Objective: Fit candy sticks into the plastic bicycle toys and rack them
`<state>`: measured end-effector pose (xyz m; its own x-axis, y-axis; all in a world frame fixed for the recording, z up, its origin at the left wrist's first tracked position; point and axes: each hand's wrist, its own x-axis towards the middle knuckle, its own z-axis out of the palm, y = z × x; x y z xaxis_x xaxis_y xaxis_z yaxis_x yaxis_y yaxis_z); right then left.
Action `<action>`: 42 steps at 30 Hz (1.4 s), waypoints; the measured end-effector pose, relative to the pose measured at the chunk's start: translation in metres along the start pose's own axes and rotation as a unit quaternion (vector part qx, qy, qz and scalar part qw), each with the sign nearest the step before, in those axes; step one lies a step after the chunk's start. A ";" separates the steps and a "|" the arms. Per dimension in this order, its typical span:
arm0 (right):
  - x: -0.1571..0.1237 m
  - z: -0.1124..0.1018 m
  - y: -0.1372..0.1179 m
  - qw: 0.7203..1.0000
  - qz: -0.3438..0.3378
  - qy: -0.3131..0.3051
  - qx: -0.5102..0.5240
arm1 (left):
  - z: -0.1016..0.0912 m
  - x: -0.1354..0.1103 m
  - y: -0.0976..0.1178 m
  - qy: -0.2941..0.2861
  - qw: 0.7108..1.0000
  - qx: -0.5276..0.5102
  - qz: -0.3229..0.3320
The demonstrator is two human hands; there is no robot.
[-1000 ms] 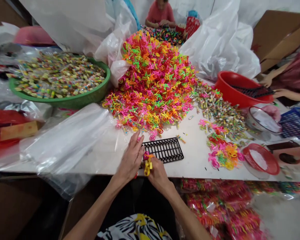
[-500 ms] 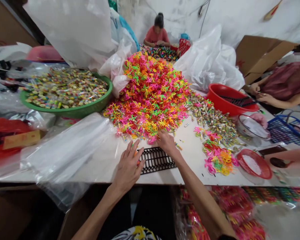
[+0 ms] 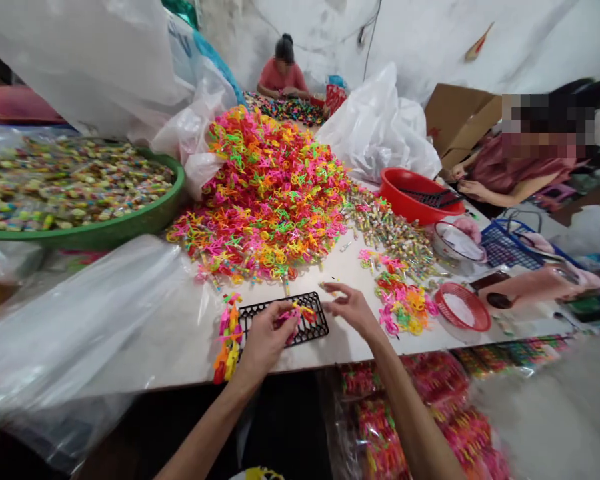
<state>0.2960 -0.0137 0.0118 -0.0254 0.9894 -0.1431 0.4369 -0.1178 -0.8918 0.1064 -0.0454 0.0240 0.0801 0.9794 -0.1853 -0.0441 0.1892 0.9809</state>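
Observation:
My left hand (image 3: 266, 339) is closed over a black plastic grid rack (image 3: 323, 325), its thumb and fingers pinching a small pink plastic piece (image 3: 291, 319). Yellow and red bits (image 3: 307, 313) show beside those fingertips, above the rack. At the rack's right end, my right hand (image 3: 353, 309) is raised with its fingers apart and nothing visible in them. A row of bright plastic pieces (image 3: 226, 340) lies along the rack's left end. Just beyond the rack rises a big heap of similar pink, orange, yellow and green pieces (image 3: 275, 193).
Clear plastic sheeting (image 3: 95, 313) covers the table's left side, near a green tub (image 3: 173, 193) of small wrapped items. To the right are a small colourful pile (image 3: 405, 303), a red basket (image 3: 445, 303) and a red basin (image 3: 395, 183). Two co-workers sit beyond.
The view has swung right. My right hand has left the heap's edge and opened. My left hand, earlier spread on the rack's left end, now pinches a pink piece over it.

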 end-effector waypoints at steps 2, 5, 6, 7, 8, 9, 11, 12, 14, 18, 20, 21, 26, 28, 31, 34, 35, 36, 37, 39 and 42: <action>0.022 -0.010 0.015 0.982 -0.004 0.092 -0.164 | 0.005 0.001 -0.004 0.027 0.983 -0.165 -0.075; 0.035 -0.011 0.028 0.954 -0.038 0.133 -0.268 | 0.009 0.000 -0.008 0.046 0.935 -0.312 -0.163; 0.031 -0.009 0.028 0.960 -0.048 0.133 -0.242 | 0.010 0.000 -0.009 0.051 0.922 -0.337 -0.184; 0.024 -0.005 0.027 0.973 -0.052 0.120 -0.189 | 0.010 0.000 -0.009 0.060 0.911 -0.356 -0.197; 0.014 -0.001 0.025 0.988 -0.048 0.092 -0.116 | 0.010 0.001 -0.010 0.071 0.904 -0.370 -0.203; 0.002 0.005 0.022 0.997 -0.037 0.050 -0.035 | 0.010 0.002 -0.010 0.078 0.899 -0.379 -0.204; -0.024 0.016 0.014 0.993 0.000 -0.030 0.113 | 0.010 0.003 -0.010 0.081 0.895 -0.387 -0.205; -0.035 0.022 0.010 0.984 0.019 -0.046 0.171 | 0.011 0.003 -0.010 0.082 0.895 -0.388 -0.205; -0.051 0.033 0.004 0.965 0.045 -0.033 0.257 | 0.012 0.001 -0.009 0.074 0.896 -0.385 -0.208; -0.056 0.042 0.002 0.942 0.065 -0.007 0.329 | 0.014 -0.006 -0.010 0.054 0.899 -0.376 -0.217; -0.054 0.042 0.002 0.938 0.071 -0.011 0.338 | 0.013 -0.009 -0.011 0.064 0.898 -0.378 -0.216; -0.054 0.042 0.002 0.936 0.075 -0.015 0.343 | 0.013 -0.010 -0.012 0.071 0.898 -0.380 -0.212; -0.058 0.040 -0.001 0.929 0.083 -0.035 0.359 | 0.007 -0.012 -0.015 0.057 0.908 -0.365 -0.198; -0.060 0.038 -0.002 0.933 0.073 -0.043 0.349 | 0.006 -0.013 -0.015 0.052 0.912 -0.356 -0.199; -0.062 0.033 -0.002 0.939 0.064 -0.065 0.332 | 0.003 -0.016 -0.015 0.023 0.918 -0.343 -0.198; -0.063 0.028 -0.004 0.939 0.061 -0.097 0.324 | 0.001 -0.019 -0.016 -0.036 0.920 -0.331 -0.209; -0.064 0.028 -0.006 0.942 0.055 -0.101 0.316 | 0.001 -0.019 -0.017 -0.043 0.921 -0.326 -0.207; -0.065 0.028 -0.008 0.947 0.047 -0.099 0.301 | 0.001 -0.019 -0.018 -0.036 0.927 -0.318 -0.195; -0.067 0.029 -0.010 0.956 0.037 -0.089 0.278 | 0.002 -0.019 -0.019 -0.016 0.936 -0.306 -0.174; -0.070 0.031 -0.013 0.973 0.018 -0.050 0.224 | 0.003 -0.018 -0.020 0.034 0.955 -0.269 -0.121; -0.073 0.033 -0.017 0.990 -0.005 -0.019 0.139 | 0.004 -0.016 -0.021 0.061 0.974 -0.201 -0.083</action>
<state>0.2606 -0.0866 0.0227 -0.0638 0.9873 -0.1457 0.1731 -0.1328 -0.9759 0.1100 -0.0652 0.0068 0.0014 0.9290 -0.3700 -0.4295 0.3347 0.8388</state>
